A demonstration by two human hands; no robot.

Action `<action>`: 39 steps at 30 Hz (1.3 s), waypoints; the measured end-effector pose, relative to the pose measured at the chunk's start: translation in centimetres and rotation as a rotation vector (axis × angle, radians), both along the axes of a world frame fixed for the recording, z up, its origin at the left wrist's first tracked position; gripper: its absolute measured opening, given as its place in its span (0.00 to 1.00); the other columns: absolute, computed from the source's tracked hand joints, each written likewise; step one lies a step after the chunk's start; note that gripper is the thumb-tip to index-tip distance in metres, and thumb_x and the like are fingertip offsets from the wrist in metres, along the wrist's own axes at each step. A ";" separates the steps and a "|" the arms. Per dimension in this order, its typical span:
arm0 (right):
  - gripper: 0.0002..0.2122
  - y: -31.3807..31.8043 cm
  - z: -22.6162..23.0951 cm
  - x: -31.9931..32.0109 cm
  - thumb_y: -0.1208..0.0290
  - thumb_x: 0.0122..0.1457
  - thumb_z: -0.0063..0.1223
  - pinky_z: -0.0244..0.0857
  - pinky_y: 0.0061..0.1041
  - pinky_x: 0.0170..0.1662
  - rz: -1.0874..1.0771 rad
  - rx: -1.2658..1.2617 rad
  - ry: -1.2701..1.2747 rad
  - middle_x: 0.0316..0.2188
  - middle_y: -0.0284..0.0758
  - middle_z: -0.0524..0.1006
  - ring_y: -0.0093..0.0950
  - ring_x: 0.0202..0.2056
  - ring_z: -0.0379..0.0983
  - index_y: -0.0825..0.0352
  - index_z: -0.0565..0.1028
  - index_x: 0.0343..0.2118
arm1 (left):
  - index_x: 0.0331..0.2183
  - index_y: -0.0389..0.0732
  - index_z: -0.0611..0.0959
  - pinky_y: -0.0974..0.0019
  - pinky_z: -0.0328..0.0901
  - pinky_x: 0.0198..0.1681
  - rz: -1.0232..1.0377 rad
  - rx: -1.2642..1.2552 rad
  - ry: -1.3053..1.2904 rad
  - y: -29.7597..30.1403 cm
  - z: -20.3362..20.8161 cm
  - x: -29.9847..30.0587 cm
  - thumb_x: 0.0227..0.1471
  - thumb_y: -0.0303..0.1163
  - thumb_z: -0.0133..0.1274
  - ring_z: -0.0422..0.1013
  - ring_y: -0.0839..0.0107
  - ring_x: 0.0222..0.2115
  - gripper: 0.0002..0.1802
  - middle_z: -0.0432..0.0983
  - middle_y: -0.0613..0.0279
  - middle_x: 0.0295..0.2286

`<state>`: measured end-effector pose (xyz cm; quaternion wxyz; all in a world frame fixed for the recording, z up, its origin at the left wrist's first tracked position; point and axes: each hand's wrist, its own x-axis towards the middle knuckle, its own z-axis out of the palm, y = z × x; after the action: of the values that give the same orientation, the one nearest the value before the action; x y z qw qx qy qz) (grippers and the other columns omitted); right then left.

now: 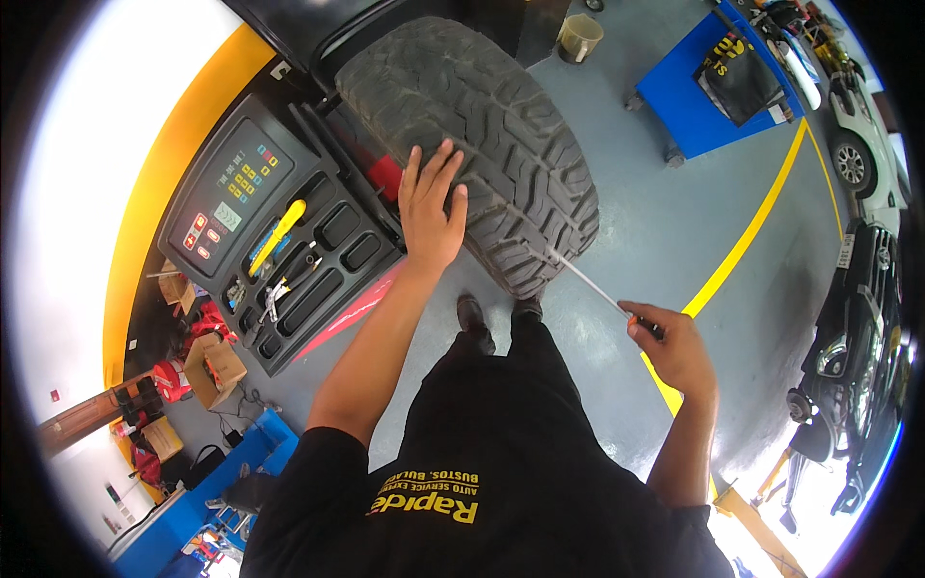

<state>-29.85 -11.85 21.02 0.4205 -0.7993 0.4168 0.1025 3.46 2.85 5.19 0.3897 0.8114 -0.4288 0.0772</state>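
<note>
A large black tyre (501, 125) with chunky tread stands before me, mounted at the side of a wheel balancing machine (252, 183). My left hand (433, 207) lies on the tread with its fingers stretched out, holding nothing. In my right hand (674, 345) is a screwdriver (599, 291) with a dark handle and a long metal shaft. Its tip meets the tread blocks near the tyre's lower right edge; whether it sits in a groove I cannot tell.
The machine's tray holds a yellow-handled tool (277, 237) and pliers (274, 301). A blue wheeled cart (689, 91) stands far right, near a beige bucket (579, 39). Cardboard boxes (214, 370) lie at left. Vehicles, including a white car (867, 144), line the right. Yellow lines mark the grey floor.
</note>
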 end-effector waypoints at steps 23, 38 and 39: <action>0.16 -2.9 -1.6 1.9 0.71 0.66 0.60 0.68 0.30 0.34 -0.190 0.003 -0.054 0.31 0.42 0.81 0.30 0.25 0.71 0.60 0.82 0.57 | 0.69 0.51 0.70 0.42 0.43 0.75 0.226 0.182 -0.007 -3.8 -0.2 9.6 0.68 0.51 0.50 0.42 0.37 0.73 0.34 0.53 0.51 0.72; 0.15 -4.2 -3.7 0.4 0.72 0.67 0.59 0.66 0.26 0.34 -0.064 0.042 -0.126 0.30 0.37 0.80 0.23 0.27 0.68 0.63 0.82 0.56 | 0.69 0.46 0.69 0.37 0.41 0.74 0.175 0.153 -0.114 -3.2 -1.1 2.7 0.67 0.42 0.52 0.41 0.33 0.73 0.33 0.51 0.48 0.73; 0.15 -4.0 -4.1 -0.1 0.72 0.67 0.59 0.67 0.27 0.35 -0.059 0.043 -0.127 0.32 0.38 0.82 0.25 0.28 0.70 0.62 0.82 0.56 | 0.69 0.46 0.69 0.36 0.41 0.74 0.168 0.143 -0.123 -3.0 -1.2 2.6 0.67 0.42 0.52 0.41 0.32 0.72 0.34 0.51 0.48 0.73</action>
<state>-29.95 -15.83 16.91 0.4660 -0.7824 0.4104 0.0481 6.09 -0.20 3.95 0.2959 0.8639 -0.3869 0.1284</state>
